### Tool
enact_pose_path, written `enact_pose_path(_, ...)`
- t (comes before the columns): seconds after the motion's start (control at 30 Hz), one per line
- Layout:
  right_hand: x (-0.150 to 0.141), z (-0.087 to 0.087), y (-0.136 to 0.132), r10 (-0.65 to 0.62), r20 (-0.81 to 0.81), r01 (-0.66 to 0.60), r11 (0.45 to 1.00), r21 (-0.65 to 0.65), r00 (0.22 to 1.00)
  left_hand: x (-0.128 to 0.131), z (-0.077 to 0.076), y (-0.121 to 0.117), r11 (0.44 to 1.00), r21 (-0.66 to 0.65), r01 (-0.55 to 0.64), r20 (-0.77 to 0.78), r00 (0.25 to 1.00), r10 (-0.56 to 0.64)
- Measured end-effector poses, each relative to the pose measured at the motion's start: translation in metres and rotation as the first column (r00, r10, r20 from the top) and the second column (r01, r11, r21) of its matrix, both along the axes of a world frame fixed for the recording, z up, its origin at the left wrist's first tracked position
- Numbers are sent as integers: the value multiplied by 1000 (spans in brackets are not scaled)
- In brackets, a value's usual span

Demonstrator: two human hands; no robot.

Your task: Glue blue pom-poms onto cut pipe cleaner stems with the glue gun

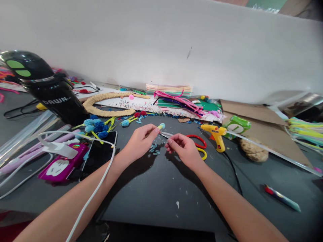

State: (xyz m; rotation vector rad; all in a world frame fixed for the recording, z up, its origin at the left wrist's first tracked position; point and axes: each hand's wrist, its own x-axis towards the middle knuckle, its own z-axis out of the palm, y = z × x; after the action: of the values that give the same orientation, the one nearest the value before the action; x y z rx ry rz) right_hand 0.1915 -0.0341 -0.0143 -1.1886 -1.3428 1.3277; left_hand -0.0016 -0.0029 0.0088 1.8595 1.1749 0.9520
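My left hand pinches a yellow stick tipped with a small blue pom-pom above the dark table. My right hand is closed round the red and yellow scissors, whose blades point left toward the pom-pom stick. Small blue trimmings lie on the table just under the two hands.
Finished blue pom-pom stems lie by a phone on a white cable. A yellow glue gun, a green tape roll, a woven ring, pipe cleaners, a black appliance, a purple case and a pen surround them.
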Motion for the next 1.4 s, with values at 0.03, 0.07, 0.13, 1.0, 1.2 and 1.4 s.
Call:
enact_pose_path(0.03,0,1,0,-3,16,3,1000,1,1000,1,0,-1,1000,-6,11,1,1000,-11)
enact_pose_path(0.07,0,3,-1,-10,32,10,1000,9,999,2,-1,-1,1000,-16,26,3,1000,-26)
enact_pose_path(0.13,1,5,-3,-24,52,23,999,30,998,4,-3,-3,997,-47,63,15,998,-63)
enact_pose_path(1.0,-2,-3,-10,4,339,-159,889,430,941,17,-16,-6,957,-261,127,342,939,-32)
enact_pose_path(1.2,-4,2,-11,-170,211,43,864,502,962,20,-16,-8,949,-290,126,341,940,-21)
enact_pose_path(1.4,-9,3,-13,-275,180,139,831,539,944,26,-17,-12,921,-343,186,367,929,-51)
